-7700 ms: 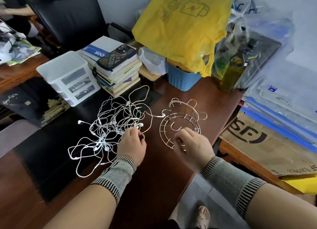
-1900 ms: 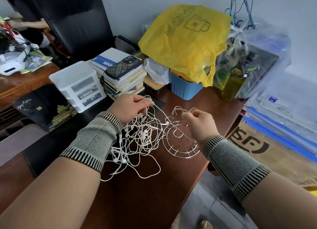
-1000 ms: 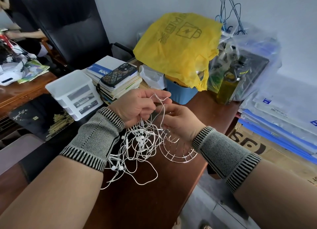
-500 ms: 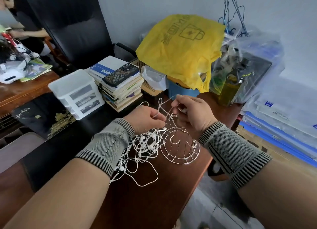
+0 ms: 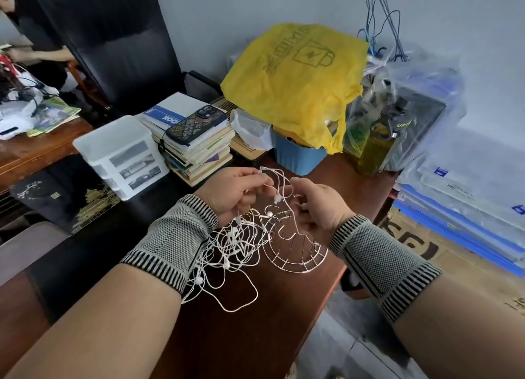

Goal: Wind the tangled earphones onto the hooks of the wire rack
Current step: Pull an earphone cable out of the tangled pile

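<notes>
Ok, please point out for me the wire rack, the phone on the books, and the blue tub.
wire rack (image 5: pixel 295 260): head view, on its curved front rim.
phone (image 5: pixel 196 123): head view, on the middle of its patterned back.
blue tub (image 5: pixel 298 157): head view, on its front wall.

White earphones (image 5: pixel 238 242) tangled, partly lifted; round wire rack (image 5: pixel 295 253) beside, on desk.

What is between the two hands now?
In the head view, white earphone cords loop between left hand and right hand.

Both hands (image 5: pixel 279 198) pinch earphones (image 5: pixel 235 242) above rack (image 5: pixel 295 253).
</notes>
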{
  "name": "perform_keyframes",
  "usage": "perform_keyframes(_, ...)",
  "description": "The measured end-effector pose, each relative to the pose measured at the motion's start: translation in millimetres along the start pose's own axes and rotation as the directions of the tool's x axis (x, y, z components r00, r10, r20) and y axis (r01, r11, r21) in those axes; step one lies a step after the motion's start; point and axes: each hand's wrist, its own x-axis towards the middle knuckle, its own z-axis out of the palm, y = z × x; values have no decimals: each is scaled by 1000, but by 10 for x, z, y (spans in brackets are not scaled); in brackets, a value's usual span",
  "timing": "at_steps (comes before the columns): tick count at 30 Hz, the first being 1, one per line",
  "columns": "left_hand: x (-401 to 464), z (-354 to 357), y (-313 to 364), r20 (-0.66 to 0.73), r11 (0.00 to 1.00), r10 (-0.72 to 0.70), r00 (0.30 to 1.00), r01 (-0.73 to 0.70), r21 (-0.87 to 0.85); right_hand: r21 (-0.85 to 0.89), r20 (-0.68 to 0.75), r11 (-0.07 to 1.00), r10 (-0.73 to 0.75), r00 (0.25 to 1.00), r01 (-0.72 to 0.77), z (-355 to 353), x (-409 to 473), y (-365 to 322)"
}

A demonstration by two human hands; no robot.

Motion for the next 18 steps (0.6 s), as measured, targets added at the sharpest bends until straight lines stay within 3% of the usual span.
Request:
perform_keyframes(6,1,64,8,96,999,11,995,-6,-50,-12,136,999,34,990,-33,-46,-38,30)
perform_keyframes(10,24,93,3,69,999,4,998,-7,39,-123,157,989,-64,986,83,-142,-52,39)
perform_keyframes(13,26,114,38,-22,986,35,999,-30,166,-102,-51,986,-138,989,132,-287,-84,14)
perform_keyframes(16,35,86,125,-64,994,94,994,-89,66,112,-321,981,-117,940,160,-566,-124,-46)
perform_keyframes(18,39,17,200,-89,991,132,987,-133,-8,164,-442,971,-83,893,172,-799,-103,-48)
